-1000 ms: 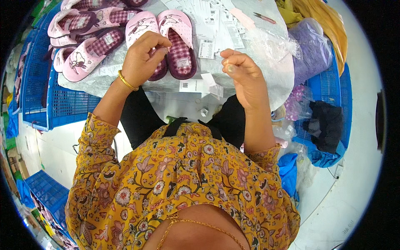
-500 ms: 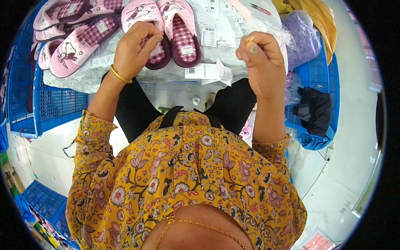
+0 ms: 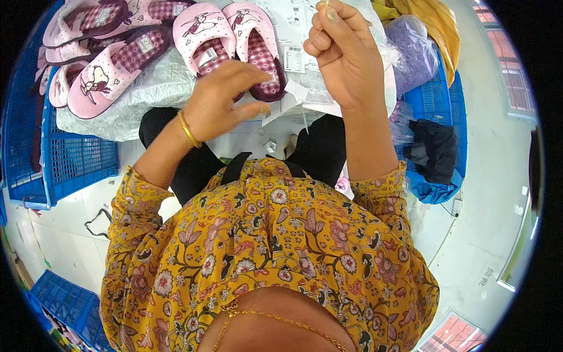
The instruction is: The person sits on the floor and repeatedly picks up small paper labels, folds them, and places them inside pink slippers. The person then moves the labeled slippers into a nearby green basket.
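My left hand (image 3: 229,97) is open, its thumb apart from its stretched fingers. It hovers over the heel ends of a pair of pink slippers, the left slipper (image 3: 204,29) and the right slipper (image 3: 251,26), with plaid insoles and dark soles. Just right of its fingers, white paper tags (image 3: 311,97) stick up at the table's near edge. My right hand (image 3: 346,56) is raised over the table's right part, thumb and forefinger pinched together. A sliver of something pale shows at the pinch, too small to name.
More pink slippers (image 3: 97,91) are piled at the table's left. Printed label sheets (image 3: 293,58) lie behind the tags. Blue crates (image 3: 82,164) flank the table; on the right are a bag of purple material (image 3: 410,53), yellow cloth (image 3: 437,29) and dark cloth (image 3: 434,152).
My left hand has moved right from the slippers toward the tags, and its fingers have spread. My right hand has moved forward and slightly left, still pinched. The tags have shifted.
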Demonstrator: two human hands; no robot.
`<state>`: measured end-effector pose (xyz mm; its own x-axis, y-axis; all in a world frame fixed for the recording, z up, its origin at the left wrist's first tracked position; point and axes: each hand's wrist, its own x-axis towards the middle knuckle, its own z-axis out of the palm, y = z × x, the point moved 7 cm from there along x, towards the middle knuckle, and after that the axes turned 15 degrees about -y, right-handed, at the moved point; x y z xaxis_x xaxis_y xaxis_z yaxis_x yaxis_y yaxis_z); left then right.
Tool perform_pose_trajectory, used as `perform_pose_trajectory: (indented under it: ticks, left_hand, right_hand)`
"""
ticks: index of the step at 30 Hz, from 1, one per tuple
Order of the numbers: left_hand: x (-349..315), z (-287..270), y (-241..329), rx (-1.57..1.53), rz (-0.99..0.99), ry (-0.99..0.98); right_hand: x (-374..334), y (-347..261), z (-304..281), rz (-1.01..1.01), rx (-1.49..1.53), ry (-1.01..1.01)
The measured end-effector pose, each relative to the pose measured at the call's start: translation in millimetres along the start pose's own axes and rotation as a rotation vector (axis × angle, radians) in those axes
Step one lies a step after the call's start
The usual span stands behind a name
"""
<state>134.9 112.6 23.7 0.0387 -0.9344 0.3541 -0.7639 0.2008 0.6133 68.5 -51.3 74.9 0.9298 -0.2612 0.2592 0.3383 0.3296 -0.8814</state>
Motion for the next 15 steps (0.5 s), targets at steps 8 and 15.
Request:
perform_pose_trajectory:
  ticks: [8, 15]
  left_hand:
    - [11.4, 33.8, 6.3, -0.074, -0.059, -0.012]
    - [4.6, 43.4, -1.7, -0.262, -0.145, -0.033]
  right_hand:
    - [13.4, -19.7, 25.4, -0.060, 0.067, -0.052]
    - [16.1, -29.7, 32.9, -0.091, 0.116, -0.108]
